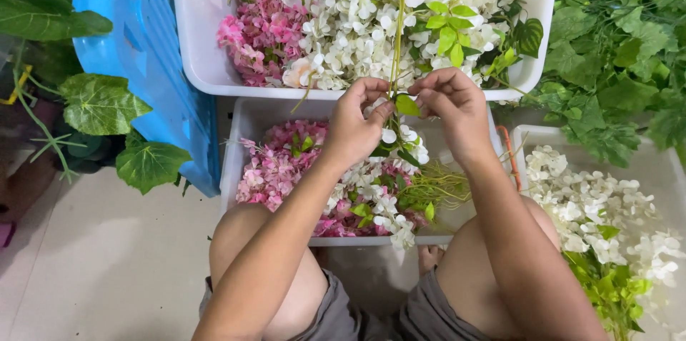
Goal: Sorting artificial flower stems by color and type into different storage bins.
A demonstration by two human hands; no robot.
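Seated person, knees apart, both hands raised over the bins. Left hand fingers closed, pinching a thin green stem near its lower end; the stem runs up across the far white bin. Right hand just beside it, fingers curled onto a small green leaf on the same stem. White flowers hang below the hands, above the near white bin of pink and white blossoms. To the right, a third bin with white flowers; behind it, a heap of green leaves. Blue crate to the left, on the floor.
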